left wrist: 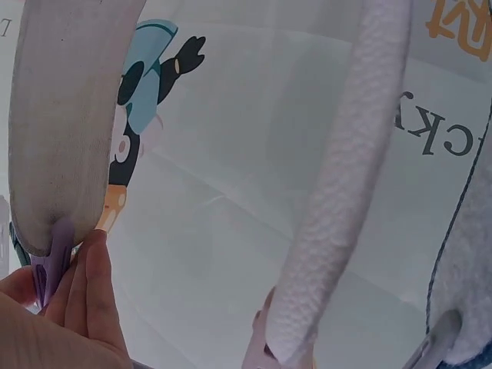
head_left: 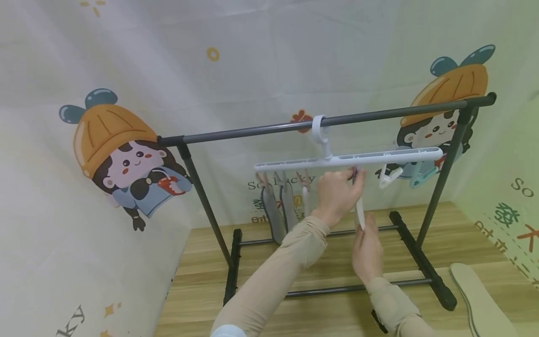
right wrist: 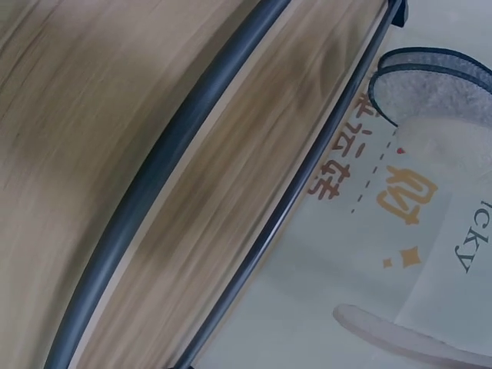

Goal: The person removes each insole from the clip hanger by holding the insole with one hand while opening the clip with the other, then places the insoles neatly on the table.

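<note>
A white hanger (head_left: 379, 158) with clips hangs by its hook from a dark rail. My left hand (head_left: 338, 194) pinches a purple clip (left wrist: 52, 265) under the bar; that clip sits on the end of a pale insole (left wrist: 65, 123). Below it, my right hand (head_left: 367, 250) is raised beside the insole's lower end, fingers extended. In the right wrist view this insole's rounded end (right wrist: 384, 327) shows with no fingers on it. Farther left hang two grey insoles (head_left: 273, 213) with dark edges and a fluffy white insole (left wrist: 342, 177), each from a clip.
The dark metal rack (head_left: 252, 132) stands on a wood-patterned surface (head_left: 202, 262). A white clip (head_left: 389, 177) and a mint clip (head_left: 422, 176) hang from the bar's right part. Another insole (head_left: 477, 297) lies at the front right. Printed cloth (head_left: 252, 79) surrounds the rack.
</note>
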A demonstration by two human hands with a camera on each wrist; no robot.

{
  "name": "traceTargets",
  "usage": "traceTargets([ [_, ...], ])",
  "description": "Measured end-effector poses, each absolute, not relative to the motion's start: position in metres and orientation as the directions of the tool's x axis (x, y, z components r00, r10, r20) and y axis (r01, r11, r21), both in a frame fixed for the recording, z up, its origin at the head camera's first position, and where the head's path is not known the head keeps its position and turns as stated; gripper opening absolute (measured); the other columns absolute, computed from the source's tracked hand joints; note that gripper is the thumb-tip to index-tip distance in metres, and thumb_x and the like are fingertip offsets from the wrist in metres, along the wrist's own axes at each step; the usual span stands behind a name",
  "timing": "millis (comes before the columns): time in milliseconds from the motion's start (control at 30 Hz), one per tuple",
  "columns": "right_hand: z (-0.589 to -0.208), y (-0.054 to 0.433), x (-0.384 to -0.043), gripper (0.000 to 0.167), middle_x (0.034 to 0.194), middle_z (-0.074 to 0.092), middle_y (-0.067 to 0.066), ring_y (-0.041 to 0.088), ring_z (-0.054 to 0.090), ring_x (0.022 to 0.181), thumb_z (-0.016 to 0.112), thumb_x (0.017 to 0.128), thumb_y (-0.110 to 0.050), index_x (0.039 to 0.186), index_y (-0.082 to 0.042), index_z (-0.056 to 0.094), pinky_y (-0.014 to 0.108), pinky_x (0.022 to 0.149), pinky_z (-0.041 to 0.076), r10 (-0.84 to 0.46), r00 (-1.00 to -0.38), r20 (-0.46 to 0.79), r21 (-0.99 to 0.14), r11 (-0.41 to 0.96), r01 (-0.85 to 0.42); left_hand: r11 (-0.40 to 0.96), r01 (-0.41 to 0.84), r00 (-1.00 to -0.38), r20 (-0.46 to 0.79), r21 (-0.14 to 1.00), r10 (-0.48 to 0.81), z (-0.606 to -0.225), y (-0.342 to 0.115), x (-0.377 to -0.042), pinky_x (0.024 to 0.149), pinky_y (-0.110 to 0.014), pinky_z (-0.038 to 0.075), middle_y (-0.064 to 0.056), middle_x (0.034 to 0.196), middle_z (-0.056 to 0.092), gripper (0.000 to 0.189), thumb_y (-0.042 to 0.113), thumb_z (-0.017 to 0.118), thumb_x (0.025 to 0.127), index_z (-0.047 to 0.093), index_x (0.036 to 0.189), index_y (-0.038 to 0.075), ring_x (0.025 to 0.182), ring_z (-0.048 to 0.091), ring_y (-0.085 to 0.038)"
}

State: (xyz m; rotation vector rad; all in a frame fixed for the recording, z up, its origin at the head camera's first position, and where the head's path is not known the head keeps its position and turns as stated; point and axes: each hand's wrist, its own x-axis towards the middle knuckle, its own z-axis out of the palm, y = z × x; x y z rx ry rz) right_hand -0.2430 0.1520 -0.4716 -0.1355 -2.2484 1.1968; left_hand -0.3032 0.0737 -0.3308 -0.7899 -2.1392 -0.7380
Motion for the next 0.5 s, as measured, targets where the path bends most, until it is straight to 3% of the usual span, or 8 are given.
traceTargets([
  [133, -0.4728, 0.1537, -0.2411, 0.050, 0.154, 0.027, 0.035, 0.053, 0.036, 0.136, 0.035, 0.106, -0.006, 0.150, 0.011, 0.023, 0.065, 0.110, 0.031, 0.348, -0.838, 0.420, -0.789, 0.595, -0.149, 0.656, 0.715, -0.533, 0.795, 0.241, 0.289, -0.3320, 0.0729, -0.3042, 0.042, -0.013, 0.027, -0.001, 0.076, 0.077, 0.026, 0.027, 0.060, 0.095, 0.080, 0.088, 0.012, 0.040, 0.046, -0.006],
  [500, -0.4725, 0.1532, -0.2348, 0.051, 0.156, 0.024, 0.033, 0.055, 0.029, 0.139, 0.033, 0.107, -0.008, 0.152, 0.010, 0.019, 0.067, 0.111, 0.027, 0.337, -0.855, 0.395, -0.788, 0.603, -0.127, 0.682, 0.695, -0.545, 0.787, 0.229, 0.290, -0.3338, 0.0730, -0.3054, 0.043, -0.015, 0.032, -0.001, 0.075, 0.077, 0.025, 0.028, 0.060, 0.096, 0.079, 0.095, 0.013, 0.043, 0.053, -0.007],
])
